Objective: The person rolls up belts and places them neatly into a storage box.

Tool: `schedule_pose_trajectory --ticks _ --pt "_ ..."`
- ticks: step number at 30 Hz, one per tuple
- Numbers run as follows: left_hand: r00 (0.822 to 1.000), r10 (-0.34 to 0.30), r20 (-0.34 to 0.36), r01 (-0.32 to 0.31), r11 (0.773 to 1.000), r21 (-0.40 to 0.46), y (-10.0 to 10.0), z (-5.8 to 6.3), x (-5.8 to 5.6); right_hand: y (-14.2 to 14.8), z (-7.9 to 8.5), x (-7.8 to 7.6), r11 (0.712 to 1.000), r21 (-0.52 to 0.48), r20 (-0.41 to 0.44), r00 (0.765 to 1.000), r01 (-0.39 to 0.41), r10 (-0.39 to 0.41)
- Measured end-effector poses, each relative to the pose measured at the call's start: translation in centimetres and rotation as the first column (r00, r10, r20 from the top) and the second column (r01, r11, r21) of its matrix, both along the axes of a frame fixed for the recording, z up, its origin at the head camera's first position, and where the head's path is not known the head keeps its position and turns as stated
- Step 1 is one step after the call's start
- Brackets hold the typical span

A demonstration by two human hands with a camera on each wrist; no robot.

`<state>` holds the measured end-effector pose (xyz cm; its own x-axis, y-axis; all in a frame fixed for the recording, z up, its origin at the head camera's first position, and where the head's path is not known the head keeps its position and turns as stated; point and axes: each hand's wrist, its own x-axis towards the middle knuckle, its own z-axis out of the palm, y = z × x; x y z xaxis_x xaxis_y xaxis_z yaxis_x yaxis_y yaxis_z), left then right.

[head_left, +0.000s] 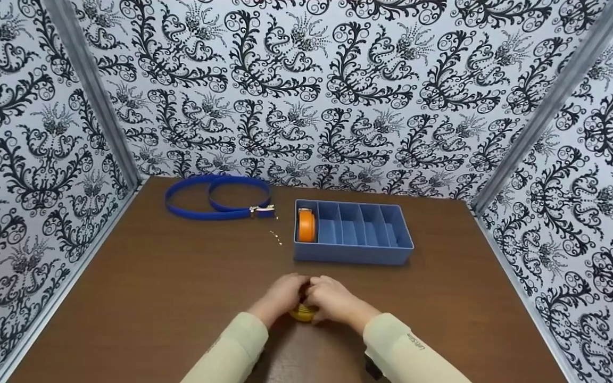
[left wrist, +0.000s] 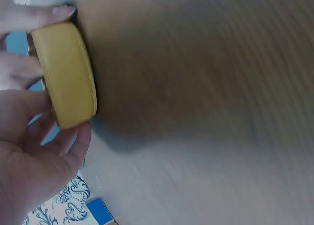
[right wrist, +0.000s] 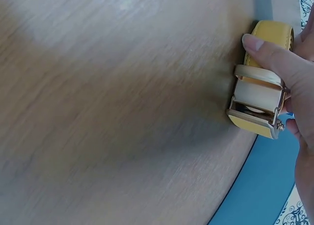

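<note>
Both hands are on a coiled yellow belt [head_left: 304,314] at the front middle of the table. My left hand [head_left: 282,293] holds the coil from its left side. In the left wrist view, that hand's fingertips lie along the lower end of the yellow belt [left wrist: 66,75]. From the other side my right hand [head_left: 334,300] grips the coil. The right wrist view has its thumb pressed on the yellow strap [right wrist: 274,33], just above the gold-coloured buckle [right wrist: 256,95]. The hands hide much of the coil from the head view.
A blue-grey tray [head_left: 354,254] with several compartments stands behind the hands. Its leftmost compartment holds a coiled orange belt [head_left: 306,226]. Back left lies a loosely looped blue belt [head_left: 208,215] with a silver buckle. Patterned walls [head_left: 306,106] enclose the brown table [head_left: 168,298].
</note>
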<state>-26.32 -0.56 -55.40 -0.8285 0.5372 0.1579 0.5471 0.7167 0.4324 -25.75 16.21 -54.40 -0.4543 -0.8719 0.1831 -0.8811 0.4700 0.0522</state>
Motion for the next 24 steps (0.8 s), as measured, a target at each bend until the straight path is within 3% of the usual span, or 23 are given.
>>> schedule_pose_trajectory --ticks 4,8,12,18,21,24 --pt "0.997 -0.081 -0.016 0.081 0.997 -0.011 -0.8 0.2 0.4 0.1 -0.2 0.0 1.000 -0.017 -0.023 1.000 -0.015 0.014" --pt "0.980 -0.151 -0.130 0.138 0.985 -0.099 -1.7 0.4 0.9 0.2 -0.5 -0.2 1.000 -0.025 -0.028 1.000 -0.002 0.001" --pt "0.947 -0.220 -0.233 0.168 0.960 -0.223 -2.7 0.4 1.1 0.4 -0.5 -0.2 0.999 -0.031 -0.020 1.000 0.023 -0.023" --pt "0.895 -0.338 -0.292 0.231 0.909 -0.346 -3.6 0.6 1.4 0.6 -0.4 -0.1 0.999 -0.018 -0.003 0.999 0.035 -0.035" --pt "0.890 -0.353 -0.287 0.242 0.902 -0.357 -3.8 0.4 1.8 0.4 -0.4 -0.1 0.999 -0.018 0.006 0.999 0.042 -0.042" --pt "0.905 -0.335 -0.261 0.244 0.914 -0.324 -3.9 0.2 2.2 0.2 -0.5 0.0 0.999 -0.018 0.012 0.999 0.043 -0.043"
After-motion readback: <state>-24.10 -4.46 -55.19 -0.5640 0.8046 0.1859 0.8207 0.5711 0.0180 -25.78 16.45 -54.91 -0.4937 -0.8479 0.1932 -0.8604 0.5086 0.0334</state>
